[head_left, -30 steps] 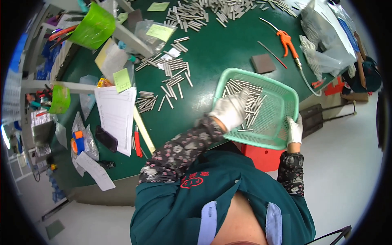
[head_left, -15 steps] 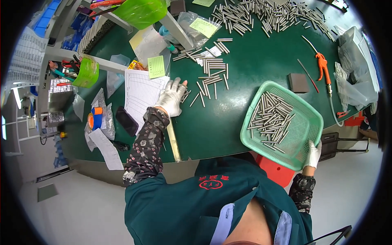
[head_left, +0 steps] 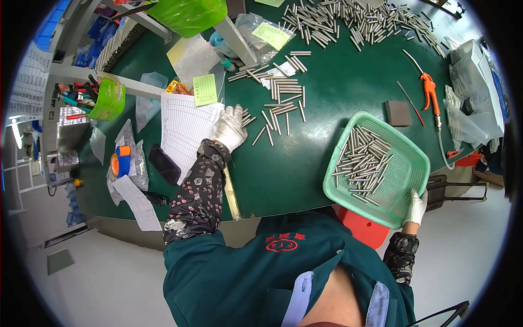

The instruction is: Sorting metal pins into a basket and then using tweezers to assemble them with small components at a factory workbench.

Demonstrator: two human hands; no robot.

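My left hand [head_left: 230, 129], in a white glove, is closed at the edge of the paper sheets. Its fingers are curled around a few short metal pins [head_left: 248, 118], whose ends stick out on the right side. Just beyond it, more loose pins [head_left: 284, 90] lie scattered on the green table. My right hand [head_left: 417, 208], also gloved, grips the near right corner of a green mesh basket [head_left: 336, 191]. The basket is tilted over the table's front edge. A heap of metal pins [head_left: 362, 158] lies in its left part.
A large pile of pins [head_left: 359, 22] covers the far table. To the right are a dark block [head_left: 399, 113], a thin rod [head_left: 409, 102] and an orange air gun [head_left: 430, 92]. Printed sheets [head_left: 185, 128], a phone [head_left: 164, 164] and tape rolls [head_left: 124, 161] lie left. A red stool [head_left: 362, 229] stands below.
My left hand's fingers have gone from spread to curled, and the pins beside them have shifted away from me. The basket has moved very slightly, still held by my right hand.
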